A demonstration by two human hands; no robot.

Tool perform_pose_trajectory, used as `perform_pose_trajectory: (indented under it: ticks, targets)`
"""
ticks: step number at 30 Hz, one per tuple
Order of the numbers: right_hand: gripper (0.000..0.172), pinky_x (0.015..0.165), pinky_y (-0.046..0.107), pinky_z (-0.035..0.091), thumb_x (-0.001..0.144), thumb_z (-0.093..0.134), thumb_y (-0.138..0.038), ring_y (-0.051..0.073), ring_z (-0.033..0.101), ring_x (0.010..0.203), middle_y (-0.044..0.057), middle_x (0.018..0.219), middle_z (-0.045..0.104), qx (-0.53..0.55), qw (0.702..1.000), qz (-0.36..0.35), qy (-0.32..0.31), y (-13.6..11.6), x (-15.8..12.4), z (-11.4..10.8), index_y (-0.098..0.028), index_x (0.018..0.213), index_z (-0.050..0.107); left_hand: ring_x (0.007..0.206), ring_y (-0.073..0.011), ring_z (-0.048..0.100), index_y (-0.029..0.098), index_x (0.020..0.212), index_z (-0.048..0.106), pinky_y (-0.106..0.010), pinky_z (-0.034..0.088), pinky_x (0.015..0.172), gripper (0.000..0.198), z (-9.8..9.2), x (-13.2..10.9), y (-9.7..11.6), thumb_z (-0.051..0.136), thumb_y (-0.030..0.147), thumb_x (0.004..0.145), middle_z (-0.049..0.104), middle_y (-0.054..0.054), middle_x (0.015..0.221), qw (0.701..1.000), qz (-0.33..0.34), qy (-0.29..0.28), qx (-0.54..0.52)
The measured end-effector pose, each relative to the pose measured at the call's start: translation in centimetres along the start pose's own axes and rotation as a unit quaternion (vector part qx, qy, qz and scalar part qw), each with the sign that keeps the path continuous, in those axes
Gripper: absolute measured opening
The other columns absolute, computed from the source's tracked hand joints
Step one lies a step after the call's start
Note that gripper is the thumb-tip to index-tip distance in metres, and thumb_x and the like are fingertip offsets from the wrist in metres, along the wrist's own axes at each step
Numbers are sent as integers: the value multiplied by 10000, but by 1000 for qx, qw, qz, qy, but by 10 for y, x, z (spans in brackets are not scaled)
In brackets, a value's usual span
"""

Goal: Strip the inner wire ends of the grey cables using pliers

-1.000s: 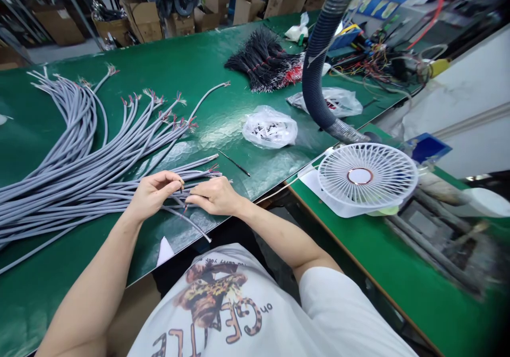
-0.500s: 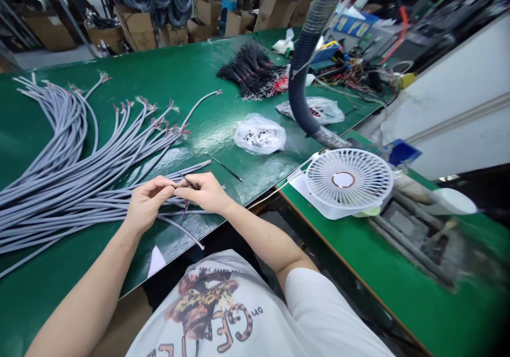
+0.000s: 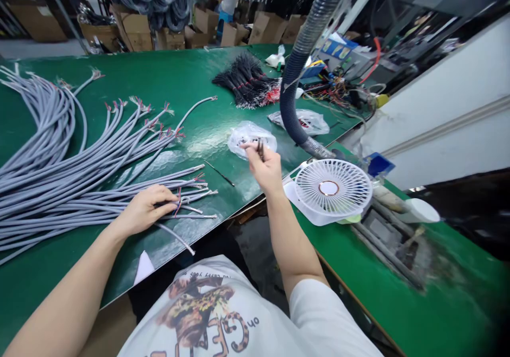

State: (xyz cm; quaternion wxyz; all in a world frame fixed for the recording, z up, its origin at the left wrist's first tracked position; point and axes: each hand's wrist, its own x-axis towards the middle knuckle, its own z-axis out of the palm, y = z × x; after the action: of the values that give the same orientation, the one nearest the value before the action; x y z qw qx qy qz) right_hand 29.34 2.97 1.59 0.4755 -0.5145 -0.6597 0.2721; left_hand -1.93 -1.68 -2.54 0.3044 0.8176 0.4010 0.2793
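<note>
My left hand [image 3: 153, 204] is closed around a grey cable at its stripped end, where red and blue wires [image 3: 178, 204] stick out past my fingertips. Other grey cables [image 3: 103, 195] lie beneath and beside this hand. My right hand [image 3: 263, 168] is at the near edge of a clear plastic bag [image 3: 241, 134] with small white and dark pieces in it. Dark slim tweezers [image 3: 261, 149] are gripped in its fingers, pointing up. Whether the fingertips pinch a small piece cannot be made out. A thin black rod-like tool [image 3: 220, 173] lies on the green table between both hands.
A black flexible duct [image 3: 290, 88] comes down right of the bag. Beside it are a white fan [image 3: 332, 187] and a second plastic bag [image 3: 305, 122]. Bundled black wires [image 3: 243, 81] lie farther back. The table edge [image 3: 223, 221] runs close to my body.
My right hand has left my left hand and moved right and away to the plastic bag, still with the tweezers. The left hand stays by the cable ends, coloured wires now showing at its fingertips.
</note>
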Motion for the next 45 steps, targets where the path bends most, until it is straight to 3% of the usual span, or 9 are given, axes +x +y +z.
perform_pose_trajectory:
  ticks: [5,11,18,23,28,34,38,42,45]
  targets:
    - [259,512,217,300,791,618,-365,70,358,520,-26,596,528,90,975,-5,-202,-30,-28,65,-125,813,712,785,-184,623,201,861,737,-305,484,764,176,-4,0,7,643,342,813,684,-72,813,996,-2,79,-26]
    - [311,502,208,257,769,625,-384,62,318,525,-51,524,415,130,956,25,-263,-35,-21,111,-111,621,649,769,-176,611,206,827,737,-298,475,753,154,-6,0,12,639,324,819,681,-66,791,997,12,78,-15]
    - [271,666,246,434,775,626,-398,122,548,680,19,736,632,252,947,19,-196,-38,-28,119,-135,776,691,702,-166,612,171,831,729,-292,487,706,178,-7,0,15,615,307,816,680,-67,752,986,-32,148,-67]
    - [423,557,214,379,757,668,-384,84,449,564,-23,656,560,150,961,-14,-234,-40,-33,124,-111,1080,665,684,-159,619,166,796,729,-273,491,668,156,-5,1,15,645,294,771,685,-61,743,975,-56,197,-85]
    - [334,624,223,421,837,559,-422,105,498,639,4,698,590,142,974,-48,-170,-46,-43,139,-126,917,691,714,-170,611,198,762,732,-292,488,711,141,-6,1,17,657,316,773,700,-59,738,977,-17,213,-12]
    - [460,597,235,405,903,421,-524,110,497,591,3,640,556,162,985,-21,-52,-47,-19,106,-152,763,652,626,-131,583,181,794,696,-249,460,584,107,-9,-4,26,668,280,764,688,-52,783,978,-14,206,22]
    - [429,603,239,369,889,465,-529,128,492,610,-1,621,538,-66,997,-28,-39,-14,21,64,-155,770,639,468,-79,529,164,779,613,-211,436,480,156,-25,13,26,627,318,769,631,-6,704,925,-95,361,-66]
    - [304,706,289,394,913,466,-392,217,575,811,97,888,637,-343,932,42,-105,29,37,53,-154,991,639,511,-86,583,158,909,595,-204,485,547,236,-48,55,1,582,346,768,596,23,673,886,-133,432,-103]
    - [340,784,324,399,917,460,-356,264,551,969,165,1067,598,-436,888,44,-137,47,34,56,-129,1134,592,606,-93,625,148,1037,592,-226,509,608,359,-51,79,-31,601,293,709,638,-35,904,912,-179,353,-104]
